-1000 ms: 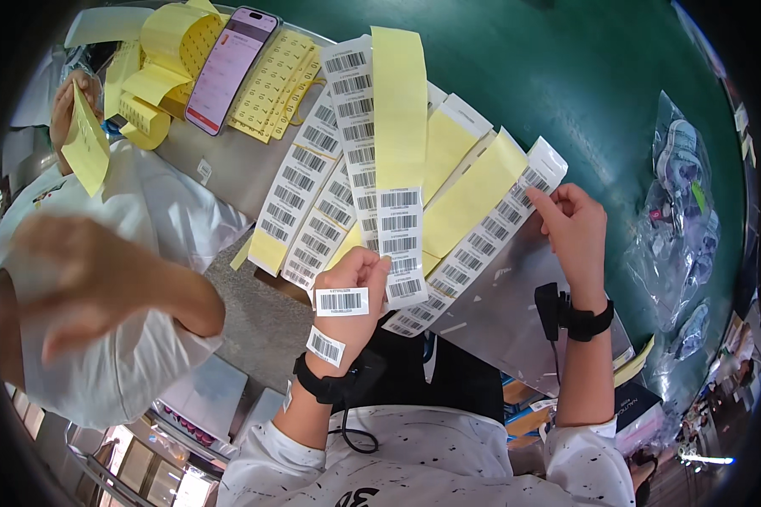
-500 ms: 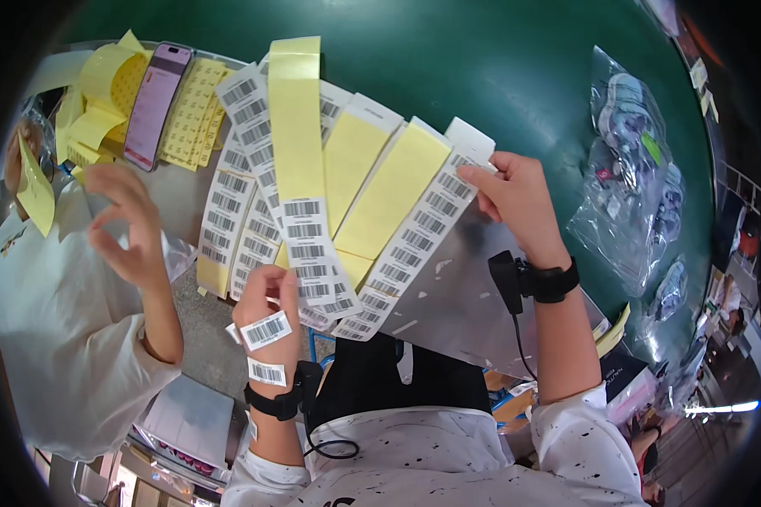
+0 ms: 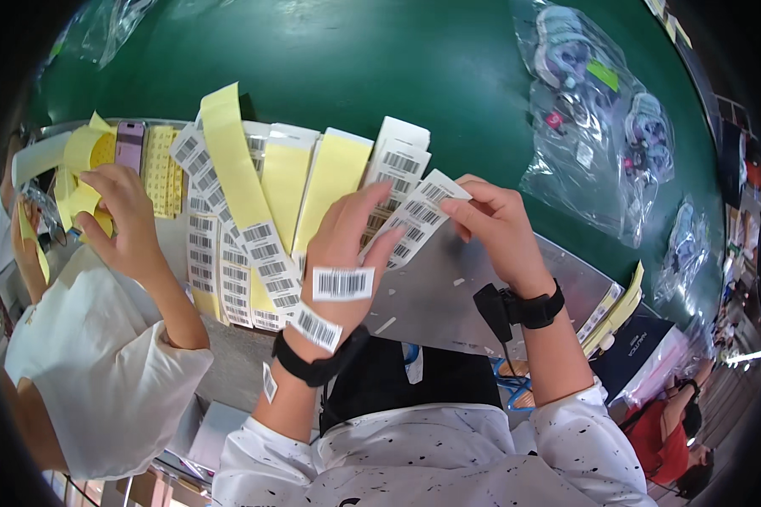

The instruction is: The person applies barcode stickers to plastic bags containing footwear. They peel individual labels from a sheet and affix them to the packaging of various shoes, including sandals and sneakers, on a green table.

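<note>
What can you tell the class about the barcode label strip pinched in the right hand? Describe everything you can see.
The label strip is white, flat and paper-like, printed with a row of black barcodes and small print. It slants from upper right to lower left, printed side facing the camera. The right hand pinches its upper right end, thumb on the printed face. The left hand overlaps its lower left end in view; whether it touches is unclear. Other barcode strips show just behind it.

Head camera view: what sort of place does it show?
Probably a labelling or packing workshop: white paper strips of barcode labels, clear plastic bags holding pale-blue shoes, and a flat green tabletop.
</note>
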`<state>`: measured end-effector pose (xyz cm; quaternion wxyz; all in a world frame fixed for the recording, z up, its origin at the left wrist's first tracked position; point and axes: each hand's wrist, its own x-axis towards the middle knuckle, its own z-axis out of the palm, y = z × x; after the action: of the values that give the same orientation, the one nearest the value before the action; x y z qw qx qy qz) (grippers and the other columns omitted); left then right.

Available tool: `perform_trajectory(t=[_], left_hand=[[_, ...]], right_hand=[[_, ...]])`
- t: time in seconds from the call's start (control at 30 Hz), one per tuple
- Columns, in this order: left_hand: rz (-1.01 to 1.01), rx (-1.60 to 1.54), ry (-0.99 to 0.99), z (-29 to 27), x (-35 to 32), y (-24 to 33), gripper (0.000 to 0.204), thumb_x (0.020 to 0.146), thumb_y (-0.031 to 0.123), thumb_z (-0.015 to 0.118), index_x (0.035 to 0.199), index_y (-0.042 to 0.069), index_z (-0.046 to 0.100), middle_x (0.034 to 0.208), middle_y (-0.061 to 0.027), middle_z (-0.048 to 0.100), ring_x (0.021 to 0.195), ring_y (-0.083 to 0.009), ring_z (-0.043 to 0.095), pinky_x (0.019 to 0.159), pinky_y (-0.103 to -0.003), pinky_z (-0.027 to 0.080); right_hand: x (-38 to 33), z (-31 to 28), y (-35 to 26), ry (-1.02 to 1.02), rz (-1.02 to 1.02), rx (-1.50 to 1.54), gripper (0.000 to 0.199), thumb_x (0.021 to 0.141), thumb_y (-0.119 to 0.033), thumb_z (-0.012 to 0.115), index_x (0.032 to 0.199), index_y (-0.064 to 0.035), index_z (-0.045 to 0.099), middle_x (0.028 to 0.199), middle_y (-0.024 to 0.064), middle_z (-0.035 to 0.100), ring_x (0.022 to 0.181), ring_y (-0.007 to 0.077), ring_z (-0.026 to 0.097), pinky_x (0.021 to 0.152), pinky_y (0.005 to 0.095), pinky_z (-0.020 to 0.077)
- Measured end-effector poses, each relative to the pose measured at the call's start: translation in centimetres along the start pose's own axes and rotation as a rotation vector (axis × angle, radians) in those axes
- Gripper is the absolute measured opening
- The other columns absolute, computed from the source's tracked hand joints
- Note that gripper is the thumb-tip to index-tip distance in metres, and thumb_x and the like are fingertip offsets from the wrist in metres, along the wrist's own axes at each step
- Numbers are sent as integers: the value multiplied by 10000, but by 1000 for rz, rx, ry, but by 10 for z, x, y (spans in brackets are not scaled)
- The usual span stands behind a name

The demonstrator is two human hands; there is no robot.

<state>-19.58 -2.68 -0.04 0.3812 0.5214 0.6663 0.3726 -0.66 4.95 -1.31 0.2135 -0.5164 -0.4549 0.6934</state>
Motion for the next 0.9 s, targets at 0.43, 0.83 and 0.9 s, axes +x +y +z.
perform_trajectory(t=[0.43, 0.83, 0.9], left_hand=[[-214, -219, -131, -27, 2, 21, 231, 900, 19, 652, 1130, 16, 677, 970, -118, 720, 838, -166, 694, 736, -268, 540], [-287, -179, -84, -40, -8, -33, 181, 962, 46, 566, 1112, -28, 635, 940, -62, 666, 832, -97, 597, 749, -222, 457], [-239, -62, -102, -45, -4, -42, 168, 953, 52, 581, 1093, -7, 653, 886, -42, 670, 761, -68, 584, 673, -200, 439]], right_hand=[[-8, 34, -1, -181, -20, 252, 162, 897, -119, 718, 803, -12, 640, 738, -37, 610, 690, 14, 523, 597, 200, 426], [5, 67, 19, 93, -522, -144, 107, 825, -71, 678, 880, -1, 619, 834, 127, 560, 765, 288, 594, 649, 356, 473], [3, 68, 18, 60, -435, -125, 85, 833, -62, 666, 876, -5, 620, 833, 128, 551, 785, 305, 593, 657, 364, 471]])
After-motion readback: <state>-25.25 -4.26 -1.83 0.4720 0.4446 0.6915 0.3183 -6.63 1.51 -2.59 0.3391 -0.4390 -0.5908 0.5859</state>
